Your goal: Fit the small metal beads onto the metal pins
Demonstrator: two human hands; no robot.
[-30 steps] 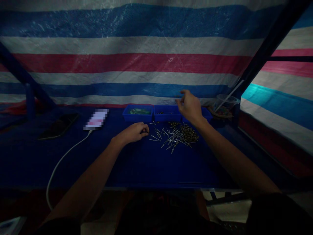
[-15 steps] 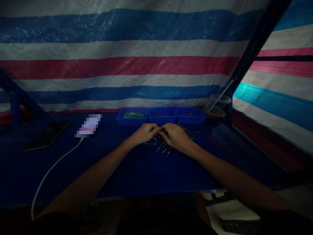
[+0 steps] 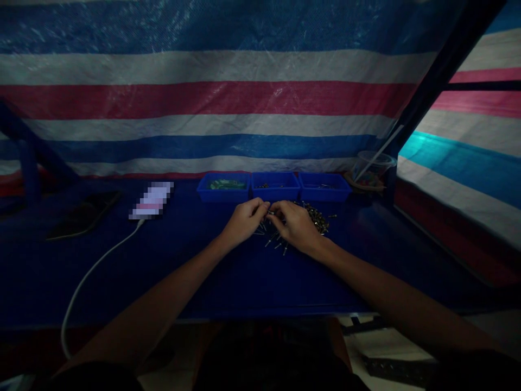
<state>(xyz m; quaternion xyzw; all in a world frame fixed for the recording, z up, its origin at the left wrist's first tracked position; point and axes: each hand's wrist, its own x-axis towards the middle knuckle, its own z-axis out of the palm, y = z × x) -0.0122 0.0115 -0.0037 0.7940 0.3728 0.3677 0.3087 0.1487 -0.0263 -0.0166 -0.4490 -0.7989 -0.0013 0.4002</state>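
My left hand (image 3: 245, 218) and my right hand (image 3: 296, 224) meet above the blue table, both closed in a pinch. Between the fingertips a small shiny metal piece (image 3: 271, 212) shows, mostly covered by the fingers. Whether the left fingers also grip it is hidden. Beside and partly behind my right hand lies a heap of small brass-coloured metal parts (image 3: 319, 218). Under the hands several thin silver pin-like parts (image 3: 278, 244) are spread on the table.
Three blue trays stand behind the hands: a left tray (image 3: 223, 196) with green contents, a middle tray (image 3: 275, 194) and a right tray (image 3: 324, 195) with small metal parts. A clear tub (image 3: 376, 162) is at back right. A phone (image 3: 151, 201) with a white cable (image 3: 93, 260) and a dark flat device (image 3: 83, 216) lie left.
The camera view has tilted down slightly and shifted, so everything sits a little higher and further right. The fingertips have parted slightly, and the small metal piece now shows between them.
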